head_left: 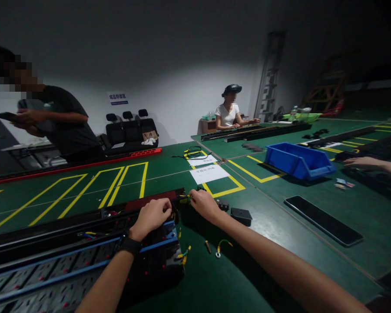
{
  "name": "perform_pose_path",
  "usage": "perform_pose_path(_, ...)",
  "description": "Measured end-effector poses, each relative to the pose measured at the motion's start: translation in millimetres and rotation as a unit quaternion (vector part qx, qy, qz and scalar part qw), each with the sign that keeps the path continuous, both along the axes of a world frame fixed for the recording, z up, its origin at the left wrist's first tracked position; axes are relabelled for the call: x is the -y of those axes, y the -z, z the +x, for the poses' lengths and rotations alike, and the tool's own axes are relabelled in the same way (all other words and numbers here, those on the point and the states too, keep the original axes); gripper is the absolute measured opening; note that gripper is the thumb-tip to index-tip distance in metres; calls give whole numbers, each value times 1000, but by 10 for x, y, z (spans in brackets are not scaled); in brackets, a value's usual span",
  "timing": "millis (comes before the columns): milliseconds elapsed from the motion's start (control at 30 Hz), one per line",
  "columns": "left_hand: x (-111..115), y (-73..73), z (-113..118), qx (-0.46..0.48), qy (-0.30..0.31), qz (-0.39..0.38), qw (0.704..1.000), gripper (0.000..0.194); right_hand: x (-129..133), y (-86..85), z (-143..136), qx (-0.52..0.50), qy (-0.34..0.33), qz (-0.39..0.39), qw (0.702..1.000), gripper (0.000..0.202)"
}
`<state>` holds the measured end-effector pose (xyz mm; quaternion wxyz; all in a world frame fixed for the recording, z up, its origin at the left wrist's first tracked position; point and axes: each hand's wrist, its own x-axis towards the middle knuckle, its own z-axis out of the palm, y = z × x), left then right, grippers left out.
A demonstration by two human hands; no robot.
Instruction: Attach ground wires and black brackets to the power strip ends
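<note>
At the right ends of the long power strips on the green counter, both hands sit just apart; the strips run leftward from them, long axis roughly side to side; the left hand curls over the strips, whether grasping anything I cannot tell; the right hand, just past the ends, seems to pinch a thin wire.

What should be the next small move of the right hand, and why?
Probably the right hand should guide the yellow-green wire at the end of the dark strip, because this hand is at the wire and the left hand is close by.
</note>
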<state>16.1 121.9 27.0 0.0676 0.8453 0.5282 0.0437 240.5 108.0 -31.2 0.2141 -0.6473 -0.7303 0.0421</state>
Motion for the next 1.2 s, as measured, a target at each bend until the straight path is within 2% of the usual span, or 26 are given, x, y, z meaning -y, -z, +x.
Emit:
perform_pose_path(133,-24,-8,-34,14,5,-12,1000,21,27,25,-34,-53,-2,6,999,18)
perform_pose_path(267,-26,-17,-36,13,18,-17,1000,24,-12,-3,1,-154,16,-4,988,16)
perform_pose_path(367,-12,-26,-28,12,23,-14,1000,24,-62,-69,55,-244,21,-32,969,9)
perform_pose_path(500,12,-32,-16,11,22,-6,1000,24,-79,-149,51,-345,-17,-79,935,19)
perform_pose_path(600,20,-35,-11,11,19,-2,1000,24,-52,-161,-15,-378,-48,-93,920,22)
perform_pose_path(700,21,-37,-4,10,14,0,1000,23,-3,-147,-94,-369,-73,-92,922,24)
perform_pose_path(867,30,-28,15,11,14,7,1000,21,142,-157,-236,-291,-89,-33,952,15)
perform_pose_path(967,34,-16,16,19,21,11,1000,18,218,-185,-342,-158,-77,0,984,23)
perform_pose_path(1033,31,-9,9,23,22,13,999,18,240,-206,-398,-95,-60,7,994,24)
perform_pose_path(1200,18,-3,-7,33,15,20,999,16,244,-247,-384,-67,-32,8,997,20)
